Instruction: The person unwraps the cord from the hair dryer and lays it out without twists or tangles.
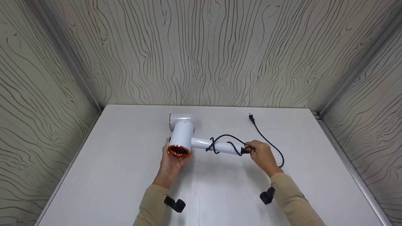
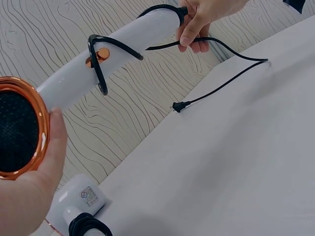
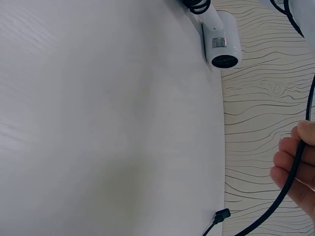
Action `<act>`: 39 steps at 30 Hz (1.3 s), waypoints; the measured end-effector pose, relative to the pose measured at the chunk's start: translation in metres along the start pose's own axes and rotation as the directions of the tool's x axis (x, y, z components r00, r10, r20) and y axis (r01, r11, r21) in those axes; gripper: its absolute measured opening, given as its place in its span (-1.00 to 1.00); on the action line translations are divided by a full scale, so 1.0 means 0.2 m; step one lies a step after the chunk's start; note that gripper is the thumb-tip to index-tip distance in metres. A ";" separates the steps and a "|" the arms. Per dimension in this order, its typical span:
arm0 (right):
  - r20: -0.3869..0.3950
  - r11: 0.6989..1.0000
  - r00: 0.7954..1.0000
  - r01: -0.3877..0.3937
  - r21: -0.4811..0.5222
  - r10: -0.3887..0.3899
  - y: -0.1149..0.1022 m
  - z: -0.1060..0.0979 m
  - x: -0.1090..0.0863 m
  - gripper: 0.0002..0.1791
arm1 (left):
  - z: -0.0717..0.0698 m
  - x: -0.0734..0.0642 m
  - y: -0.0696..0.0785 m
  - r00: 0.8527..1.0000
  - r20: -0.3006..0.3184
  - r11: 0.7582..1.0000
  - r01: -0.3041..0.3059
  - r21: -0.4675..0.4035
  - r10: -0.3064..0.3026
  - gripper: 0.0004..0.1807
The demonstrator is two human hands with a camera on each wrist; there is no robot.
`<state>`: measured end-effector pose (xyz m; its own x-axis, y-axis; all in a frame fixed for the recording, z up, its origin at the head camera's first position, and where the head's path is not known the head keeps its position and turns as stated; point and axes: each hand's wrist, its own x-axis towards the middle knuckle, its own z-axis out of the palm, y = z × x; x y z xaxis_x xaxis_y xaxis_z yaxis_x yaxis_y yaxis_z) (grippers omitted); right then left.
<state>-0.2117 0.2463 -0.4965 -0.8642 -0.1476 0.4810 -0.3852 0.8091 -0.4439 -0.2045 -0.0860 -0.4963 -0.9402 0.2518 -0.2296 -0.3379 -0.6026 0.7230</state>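
Note:
A white hair dryer (image 1: 183, 133) with a shiny copper ring is held up above the table by my left hand (image 1: 171, 164), which grips its barrel near the ring. Its handle points right, and a black power cord (image 1: 226, 135) loops loosely around it, passing beside copper buttons (image 2: 102, 54). At the handle's end my right hand (image 1: 263, 157) pinches the cord between thumb and fingers, as the right wrist view also shows. From there the free length runs down over the table to the plug (image 1: 251, 117).
Behind the held dryer, a second white hair dryer (image 1: 180, 117) lies on the white table (image 1: 103, 175). In the left wrist view, black cord (image 2: 86, 223) is wound around its handle. Wood-patterned panels (image 1: 194, 56) enclose the table at the back and sides.

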 end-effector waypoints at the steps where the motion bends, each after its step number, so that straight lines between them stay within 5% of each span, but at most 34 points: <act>1: -0.006 1.000 1.000 0.003 -0.001 -0.003 0.00 -0.01 0.00 -0.81 | 0.00 0.00 0.00 1.000 0.002 1.000 0.000 0.005 0.000 -0.33; 8: -0.047 1.000 0.999 -0.001 0.001 0.001 0.00 -0.05 0.01 -0.92 | 0.00 0.01 0.01 1.000 0.003 1.000 -0.002 0.031 0.002 -0.32; 39: -0.193 0.991 0.974 0.126 0.048 -0.115 0.00 -0.14 -0.07 -0.84 | 0.01 0.01 0.00 0.999 -0.044 1.000 -0.005 0.029 0.006 -0.30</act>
<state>-0.1915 0.2643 -0.4821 -0.7354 -0.1271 0.6656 -0.5064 0.7558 -0.4152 -0.2069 -0.0839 -0.4968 -0.9433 0.2147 -0.2532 -0.3317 -0.5813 0.7430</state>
